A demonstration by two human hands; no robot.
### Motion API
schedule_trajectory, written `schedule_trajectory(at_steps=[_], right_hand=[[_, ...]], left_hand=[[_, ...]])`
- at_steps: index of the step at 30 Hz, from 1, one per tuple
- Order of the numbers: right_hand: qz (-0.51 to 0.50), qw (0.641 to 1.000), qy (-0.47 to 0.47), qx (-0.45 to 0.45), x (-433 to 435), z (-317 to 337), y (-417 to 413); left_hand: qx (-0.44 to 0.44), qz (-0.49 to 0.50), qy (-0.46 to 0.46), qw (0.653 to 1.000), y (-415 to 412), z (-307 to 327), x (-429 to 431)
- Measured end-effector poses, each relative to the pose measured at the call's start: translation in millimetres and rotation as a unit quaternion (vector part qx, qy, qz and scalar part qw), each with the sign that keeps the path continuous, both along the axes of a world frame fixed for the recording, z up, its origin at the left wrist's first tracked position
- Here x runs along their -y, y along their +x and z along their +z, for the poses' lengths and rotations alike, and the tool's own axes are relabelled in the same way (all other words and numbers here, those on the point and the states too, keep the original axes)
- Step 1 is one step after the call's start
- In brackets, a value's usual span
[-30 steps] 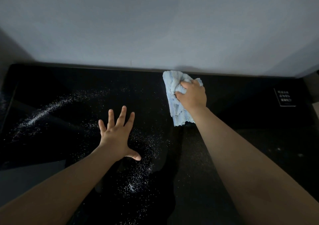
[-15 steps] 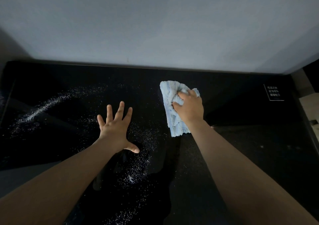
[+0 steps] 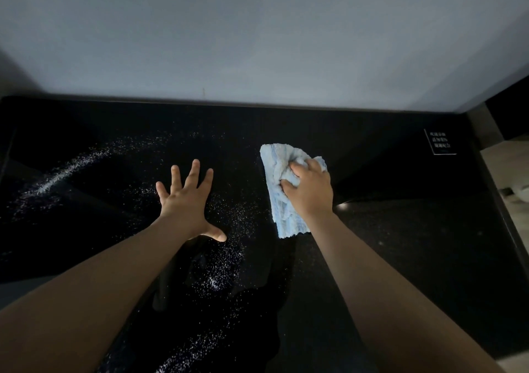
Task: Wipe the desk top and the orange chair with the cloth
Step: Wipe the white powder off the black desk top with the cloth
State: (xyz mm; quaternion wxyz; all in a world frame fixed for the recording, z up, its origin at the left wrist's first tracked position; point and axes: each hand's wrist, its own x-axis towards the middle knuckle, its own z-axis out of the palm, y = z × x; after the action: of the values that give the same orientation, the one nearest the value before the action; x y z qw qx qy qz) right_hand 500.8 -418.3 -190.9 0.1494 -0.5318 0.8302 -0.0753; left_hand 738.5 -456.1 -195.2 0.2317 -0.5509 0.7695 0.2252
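The black glossy desk top (image 3: 400,258) fills the lower half of the view. A crumpled light blue cloth (image 3: 279,189) lies pressed on it right of centre, with my right hand (image 3: 310,192) shut on its upper part. My left hand (image 3: 186,200) rests flat on the desk to the left, fingers spread, holding nothing. White powdery specks (image 3: 226,261) are scattered between and below the hands, and a denser streak (image 3: 60,175) runs at the far left. The orange chair is not in view.
A pale wall (image 3: 257,34) rises directly behind the desk's back edge. A small white-printed label (image 3: 440,142) sits at the desk's back right corner. Past the right edge lies a lighter wooden surface (image 3: 512,178).
My right hand has dragged the cloth from the back edge toward me over the desk. The left hand stays planted in about the same spot.
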Motion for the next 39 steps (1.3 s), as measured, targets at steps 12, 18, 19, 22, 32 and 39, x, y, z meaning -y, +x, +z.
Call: schedule_trajectory(at_steps=[12,18,19,22,32,39], right_hand=[[-0.014,1.0,0.003,0.005,-37.5,-1.7,6.0],[-0.025,1.0,0.01,0.005,-62.9,1.1,12.4],[-0.027,1.0,0.01,0.003,-67.7,1.3,14.0],[-0.03,0.999,0.015,0.0,-82.6,1.3,18.4],[-0.052,0.998,0.027,-0.007,-135.3,3.6,34.8],[-0.072,0.997,0.034,-0.001,-168.9,5.7,46.3]], left_hand=[[0.004,-0.014,-0.029,0.999,-6.6,10.9,-11.3],[-0.043,-0.009,-0.007,0.999,9.5,17.9,-62.7],[-0.037,-0.007,0.002,0.999,14.2,17.9,-73.0],[0.007,0.0,0.024,1.0,25.2,17.7,-98.9],[0.024,0.018,0.03,0.999,36.6,6.4,-130.6],[0.022,0.022,0.025,0.999,32.7,4.0,-128.3]])
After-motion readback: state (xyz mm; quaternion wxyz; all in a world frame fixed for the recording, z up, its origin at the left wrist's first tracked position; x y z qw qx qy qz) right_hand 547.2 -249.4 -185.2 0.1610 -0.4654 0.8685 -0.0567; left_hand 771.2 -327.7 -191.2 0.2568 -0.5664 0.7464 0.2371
